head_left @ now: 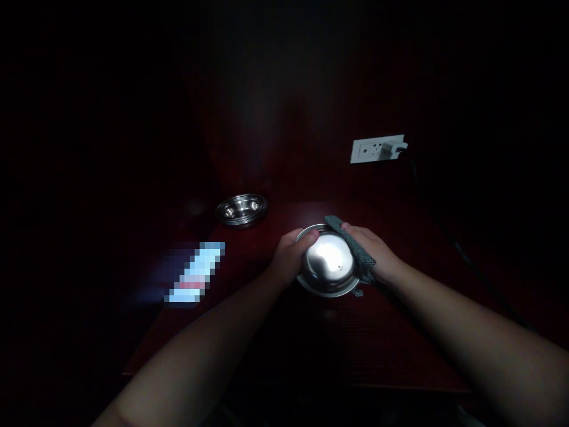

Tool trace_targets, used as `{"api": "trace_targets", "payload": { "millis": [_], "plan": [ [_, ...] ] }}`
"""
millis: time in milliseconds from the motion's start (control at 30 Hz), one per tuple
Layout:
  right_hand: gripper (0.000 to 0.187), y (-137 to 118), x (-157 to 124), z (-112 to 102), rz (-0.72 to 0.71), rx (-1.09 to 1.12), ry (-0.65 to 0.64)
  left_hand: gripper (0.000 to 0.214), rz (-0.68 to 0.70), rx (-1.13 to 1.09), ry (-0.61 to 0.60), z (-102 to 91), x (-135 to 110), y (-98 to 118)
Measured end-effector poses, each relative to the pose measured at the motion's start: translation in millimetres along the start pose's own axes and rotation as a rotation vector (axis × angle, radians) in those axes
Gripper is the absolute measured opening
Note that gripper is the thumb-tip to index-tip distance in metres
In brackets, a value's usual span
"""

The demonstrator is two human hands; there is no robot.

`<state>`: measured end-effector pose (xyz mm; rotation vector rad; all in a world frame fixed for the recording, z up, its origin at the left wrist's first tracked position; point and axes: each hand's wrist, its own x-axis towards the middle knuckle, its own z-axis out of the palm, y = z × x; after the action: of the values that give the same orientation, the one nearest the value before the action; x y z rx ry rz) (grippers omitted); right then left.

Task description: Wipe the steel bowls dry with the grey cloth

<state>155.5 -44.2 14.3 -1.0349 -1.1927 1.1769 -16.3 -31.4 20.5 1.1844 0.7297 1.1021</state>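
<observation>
While the left hand (287,258) pinches one side of a shiny metal bowl (331,264), its thumb laid across the bowl's face, the right hand (371,248) clasps a dark checked cloth (354,244) against the opposite side. The bowl is between the two hands, over the tabletop (249,255); I cannot tell whether it touches that surface. Beyond the bowl and to its left stand nested metal dishes (242,221). Left of the bowl glows a pixelated bright patch (195,276). Beyond it to the right, a white wall socket (365,152) holds a plug (394,147).
</observation>
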Motion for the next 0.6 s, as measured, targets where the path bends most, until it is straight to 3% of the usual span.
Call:
{"api": "trace_targets", "payload": {
  "millis": [300,600],
  "plan": [
    [0.045,9,6,-7,-0.154,-0.298,0.148,0.039,0.011,-0.017,0.054,-2.5,6,-5],
    [0.042,11,4,-7,-0.210,-0.377,0.108,0.036,0.067,-0.029,0.130,0.5,5,-3]
  ]
}}
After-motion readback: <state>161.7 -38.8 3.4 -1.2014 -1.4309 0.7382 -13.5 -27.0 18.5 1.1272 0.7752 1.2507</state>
